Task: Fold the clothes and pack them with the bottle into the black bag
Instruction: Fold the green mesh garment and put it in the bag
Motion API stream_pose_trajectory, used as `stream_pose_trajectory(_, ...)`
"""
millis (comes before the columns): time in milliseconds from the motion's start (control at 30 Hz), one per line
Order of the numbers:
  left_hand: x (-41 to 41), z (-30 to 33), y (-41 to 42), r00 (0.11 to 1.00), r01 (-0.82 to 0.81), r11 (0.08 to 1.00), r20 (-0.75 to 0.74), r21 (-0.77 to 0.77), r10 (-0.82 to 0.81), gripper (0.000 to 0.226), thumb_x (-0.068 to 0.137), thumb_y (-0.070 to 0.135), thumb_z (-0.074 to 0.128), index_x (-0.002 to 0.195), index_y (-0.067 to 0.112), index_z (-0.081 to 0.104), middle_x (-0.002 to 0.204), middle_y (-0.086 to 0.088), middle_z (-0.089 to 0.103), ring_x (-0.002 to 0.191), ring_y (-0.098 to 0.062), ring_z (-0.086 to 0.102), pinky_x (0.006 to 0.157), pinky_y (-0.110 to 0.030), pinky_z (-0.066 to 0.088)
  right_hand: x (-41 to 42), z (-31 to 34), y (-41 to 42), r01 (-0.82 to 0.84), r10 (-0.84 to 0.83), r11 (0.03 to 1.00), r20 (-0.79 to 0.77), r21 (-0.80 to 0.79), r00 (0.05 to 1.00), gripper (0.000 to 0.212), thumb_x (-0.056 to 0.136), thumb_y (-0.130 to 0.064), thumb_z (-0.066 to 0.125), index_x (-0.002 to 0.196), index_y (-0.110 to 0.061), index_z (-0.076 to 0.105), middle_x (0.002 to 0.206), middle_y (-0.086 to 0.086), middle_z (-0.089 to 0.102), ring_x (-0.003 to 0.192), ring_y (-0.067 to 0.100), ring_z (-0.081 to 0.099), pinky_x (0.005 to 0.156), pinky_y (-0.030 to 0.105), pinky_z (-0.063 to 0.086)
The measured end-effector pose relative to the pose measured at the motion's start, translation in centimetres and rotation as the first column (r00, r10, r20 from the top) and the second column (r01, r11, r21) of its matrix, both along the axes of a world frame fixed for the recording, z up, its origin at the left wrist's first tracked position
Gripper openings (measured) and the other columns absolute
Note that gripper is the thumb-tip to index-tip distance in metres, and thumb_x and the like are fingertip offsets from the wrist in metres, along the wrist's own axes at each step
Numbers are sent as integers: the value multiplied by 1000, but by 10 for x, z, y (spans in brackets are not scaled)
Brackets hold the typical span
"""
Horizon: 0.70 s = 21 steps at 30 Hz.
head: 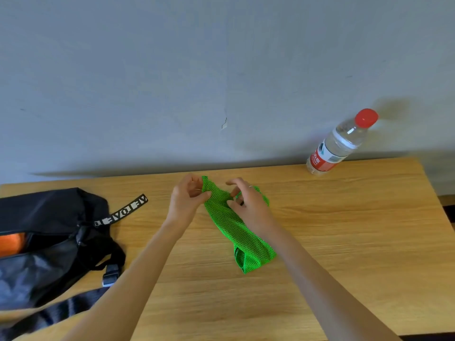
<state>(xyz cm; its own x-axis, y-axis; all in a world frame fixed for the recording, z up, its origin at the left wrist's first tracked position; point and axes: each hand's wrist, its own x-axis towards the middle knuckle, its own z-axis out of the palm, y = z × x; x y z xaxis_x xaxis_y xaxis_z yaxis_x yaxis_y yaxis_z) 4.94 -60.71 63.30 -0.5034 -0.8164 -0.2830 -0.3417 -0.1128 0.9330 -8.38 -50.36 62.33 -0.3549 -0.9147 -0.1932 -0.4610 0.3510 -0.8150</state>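
Both hands, left hand (186, 198) and right hand (248, 205), pinch the green mesh garment's (240, 232) far end; its long axis trails toward the table's (344, 242) near edge.

Bright green open-mesh cloth garment (236, 227), matt black fabric bag (49, 217) with woven straps, clear glossy plastic bottle (337, 146) with red cap, smooth wood-grain table (344, 242), matt painted wall (172, 70)

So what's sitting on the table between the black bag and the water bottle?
In the head view, the green mesh garment, gripped by the left hand and right hand.
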Motion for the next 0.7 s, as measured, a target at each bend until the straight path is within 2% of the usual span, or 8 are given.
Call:
stream_pose_trajectory(133,2,40,6,976,167,981,-157,101,-150,46,82,-14,59,116,16,50,96,-7,73,90,-20,69,79,-28,56,-8,24,-5,-24,29,998,75,-61,997,55,88,-4,59,134,-31,45,116,-3,42,93,1,45,82,11,37)
stream_pose_trajectory(200,4,59,7,942,279,955,-221,101,-252,57,83,-20,52,127,16,45,105,-13,71,96,-24,67,81,-31,55,-11,35,-7,-72,86,991,130,-109,988,62,81,2,62,131,-30,49,122,-3,41,113,4,39,97,10,29)
stream_pose_trajectory(267,5,78,7,918,350,933,-229,84,-324,62,82,-24,47,128,18,44,108,-12,70,97,-21,66,80,-32,53,-14,48,-9,-120,144,982,174,-143,974,61,73,6,65,125,-25,52,124,-7,41,121,5,37,102,10,24)
stream_pose_trajectory(400,6,113,6,910,372,926,-218,59,-352,55,85,-18,51,127,17,47,104,-13,71,92,-23,67,82,-36,52,-19,91,-10,-160,188,974,180,-161,965,46,71,7,70,111,-13,63,104,-18,57,94,-22,49,87,3,33)
stream_pose_trajectory(467,5,128,6,929,329,944,-190,34,-317,45,84,-8,61,121,17,54,93,-14,72,84,-21,67,78,-32,54,-19,110,-9,-186,205,974,150,-131,967,25,75,0,71,96,-13,67,89,-8,67,79,-14,54,80,15,41)
stream_pose_trajectory(533,4,140,7,946,293,955,-131,-46,-296,35,81,-2,68,108,20,63,85,-18,71,78,-21,65,75,-33,53,-17,126,-8,-192,207,974,126,-119,970,11,77,-5,70,81,-14,65,73,1,64,69,0,53,69,26,42)
stream_pose_trajectory(633,8,163,5,960,237,961,-118,-142,-254,28,79,0,70,97,22,68,82,-6,72,78,-15,67,71,-25,55,-16,141,-4,-159,170,981,94,-115,981,24,81,-10,69,66,-20,53,55,-8,45,53,0,41,52,22,30)
stream_pose_trajectory(700,14,180,0,966,202,959,-123,-196,-229,27,80,2,70,98,23,69,85,-15,71,80,-23,67,73,-32,57,-18,151,-1,-143,150,982,46,-120,988,32,81,-11,70,61,-22,47,52,-9,40,51,2,38,51,22,25)
